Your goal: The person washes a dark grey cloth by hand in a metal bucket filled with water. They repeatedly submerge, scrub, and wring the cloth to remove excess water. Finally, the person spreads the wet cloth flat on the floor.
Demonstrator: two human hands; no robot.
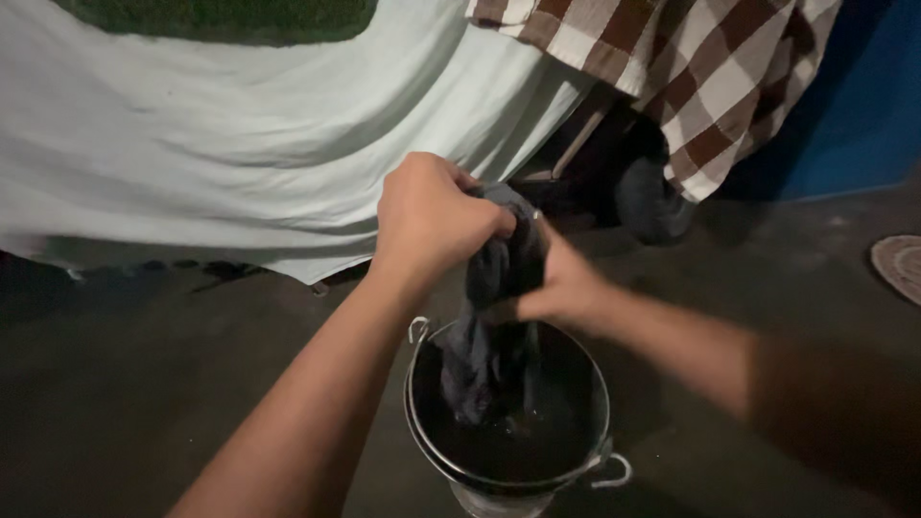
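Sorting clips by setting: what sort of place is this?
Probably a home washing spot at floor level: both hands wring a dark wet cloth over a round metal bucket on a bare grey floor, beside a draped pale sheet.

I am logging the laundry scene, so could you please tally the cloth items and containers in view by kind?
Dark wet cloth, gripped by left hand and right hand: 1
Pale sheet: 1
Brown-and-white checked cloth: 1
Metal bucket with handles: 1
Round woven mat: 1
Total: 5
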